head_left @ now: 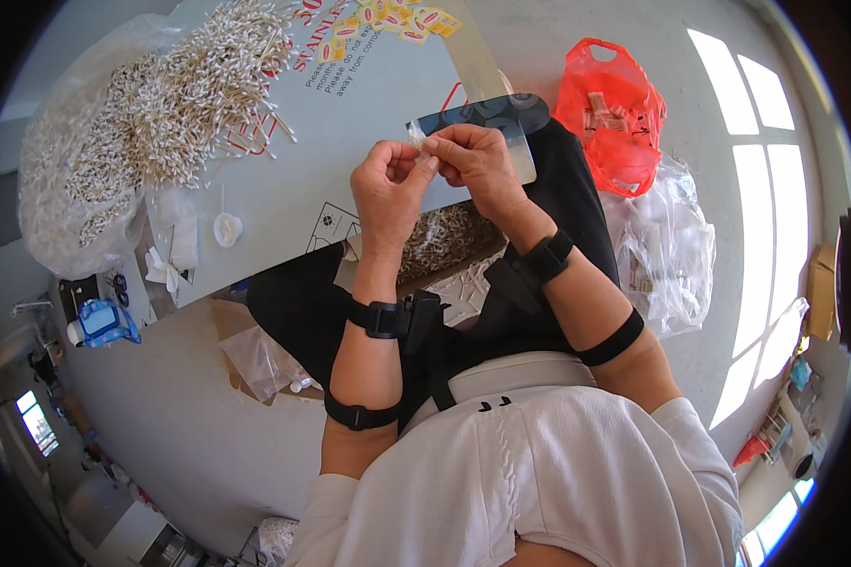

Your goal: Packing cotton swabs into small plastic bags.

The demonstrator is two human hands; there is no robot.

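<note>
My left hand (393, 183) and my right hand (479, 163) meet over the near edge of the table, fingertips pinched together. Between them is a small whitish, see-through piece of plastic (414, 134), crumpled; the fingers hide most of it. A large heap of cotton swabs (199, 99) spills from a clear plastic bag (43, 203) to the left of my hands. Below my wrists, partly covered by them, a cardboard box (416, 282) holds more swabs (454, 238).
Yellow-and-red packets (388, 17) lie at the table's (350, 123) far side. A white round dish (227, 230) and a blue-and-white pack (104, 321) are at the left. On the right, a red plastic bag (600, 90) stands by a clear bag (671, 246).
</note>
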